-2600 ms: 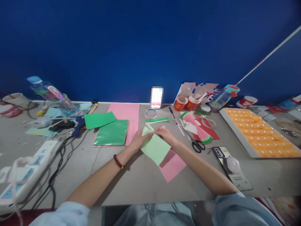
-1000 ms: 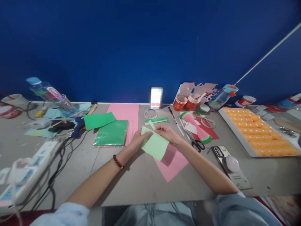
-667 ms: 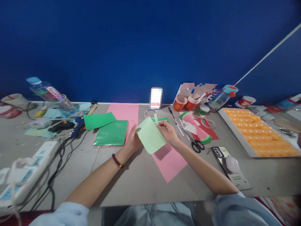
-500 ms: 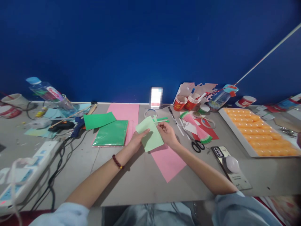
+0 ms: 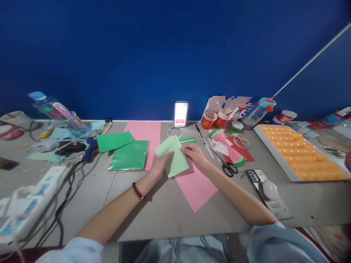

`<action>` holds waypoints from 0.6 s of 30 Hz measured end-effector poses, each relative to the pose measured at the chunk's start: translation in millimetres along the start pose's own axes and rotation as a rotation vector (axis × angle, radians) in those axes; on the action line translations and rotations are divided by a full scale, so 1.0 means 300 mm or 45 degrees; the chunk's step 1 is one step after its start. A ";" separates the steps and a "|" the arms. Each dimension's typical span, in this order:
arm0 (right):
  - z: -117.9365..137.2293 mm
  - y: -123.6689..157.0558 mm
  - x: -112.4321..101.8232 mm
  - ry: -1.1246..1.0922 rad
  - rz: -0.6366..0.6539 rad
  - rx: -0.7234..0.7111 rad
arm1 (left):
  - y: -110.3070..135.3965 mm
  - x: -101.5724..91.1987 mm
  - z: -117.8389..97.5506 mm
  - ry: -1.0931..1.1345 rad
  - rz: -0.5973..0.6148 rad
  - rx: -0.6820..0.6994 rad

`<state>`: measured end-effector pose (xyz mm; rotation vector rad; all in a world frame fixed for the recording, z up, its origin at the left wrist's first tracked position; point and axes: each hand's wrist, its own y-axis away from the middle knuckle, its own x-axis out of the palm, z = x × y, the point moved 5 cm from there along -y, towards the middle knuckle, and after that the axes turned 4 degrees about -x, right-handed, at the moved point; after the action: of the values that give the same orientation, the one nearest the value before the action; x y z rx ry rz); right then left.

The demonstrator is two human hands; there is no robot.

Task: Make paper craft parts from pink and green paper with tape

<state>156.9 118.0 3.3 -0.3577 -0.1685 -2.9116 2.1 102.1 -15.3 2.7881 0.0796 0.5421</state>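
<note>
A light green sheet of paper (image 5: 177, 164) is held above the table between my two hands. My left hand (image 5: 159, 164) grips it from the left, thumb lying on top and the other fingers hidden beneath. At its upper right edge, my right hand (image 5: 194, 154) pinches the same paper, where a narrow light green flap shows near the fingertips. Under the hands lies a pink sheet (image 5: 196, 190), partly covered. Thin green strips (image 5: 188, 140) rest just beyond the right fingers. A pair of black-handled scissors (image 5: 229, 169) is right of my right hand.
Left of the hands are a green paper pack (image 5: 128, 156), a loose green sheet (image 5: 115, 140) and a glue gun (image 5: 90, 148). A power strip (image 5: 52, 179) with cables occupies the near left. To the right are a phone (image 5: 270, 197), red paper cups (image 5: 208, 120) and an orange-filled tray (image 5: 259, 131).
My right fingers have shifted slightly left and down along the paper's edge, and the narrow flap now lies closer to the sheet. The paper's upper left side bends more. The view has turned slightly.
</note>
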 end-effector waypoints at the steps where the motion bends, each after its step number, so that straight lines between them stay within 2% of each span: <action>1: -0.001 0.001 0.001 0.003 -0.005 0.006 | 0.001 0.000 0.000 0.002 -0.001 -0.003; 8: -0.022 -0.002 -0.007 0.060 -0.174 -0.026 | 0.011 0.007 -0.005 0.023 -0.023 -0.019; 18: -0.061 -0.005 -0.012 -0.002 -0.258 0.001 | 0.007 0.002 -0.002 0.015 -0.040 0.010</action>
<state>155.8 117.5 -15.5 -0.3627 -0.2177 -3.1104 2.4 100.2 -13.8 2.7862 0.1282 0.5518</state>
